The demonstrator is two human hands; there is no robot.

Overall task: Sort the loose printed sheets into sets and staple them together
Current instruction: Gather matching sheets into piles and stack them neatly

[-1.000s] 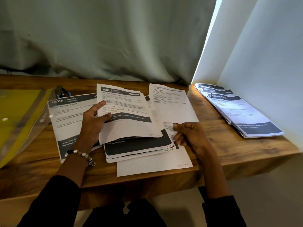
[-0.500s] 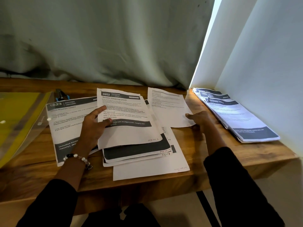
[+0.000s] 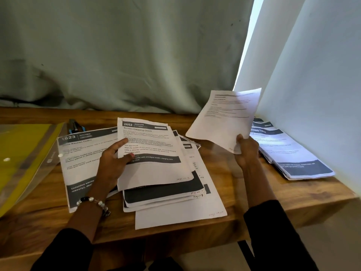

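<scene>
Your right hand (image 3: 246,151) grips a white text-only printed sheet (image 3: 224,118) by its corner above the wooden table (image 3: 230,173) while your left hand (image 3: 113,165) pinches the edge of the "2652 Screen Cleaning Check" page (image 3: 154,153); match headings before stacking.

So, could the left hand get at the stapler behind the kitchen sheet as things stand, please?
Probably not at once: the left hand holds the 2652 sheet, though the stapler lies uncovered nearby.

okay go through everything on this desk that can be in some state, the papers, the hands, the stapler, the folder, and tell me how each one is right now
Text-only sheet: lifted off the desk, tilted, pinched at its lower corner.
Right hand: gripping that sheet.
Sheet 2652: tops the middle pile, left edge held.
Left hand: thumb on sheet 2652.
Sheet 1623: flat on the desk.
Right-side stack: lying fanned by the wall.
Stapler: lying unused, partly hidden.
Yellow folder: lying at the left edge.
</scene>
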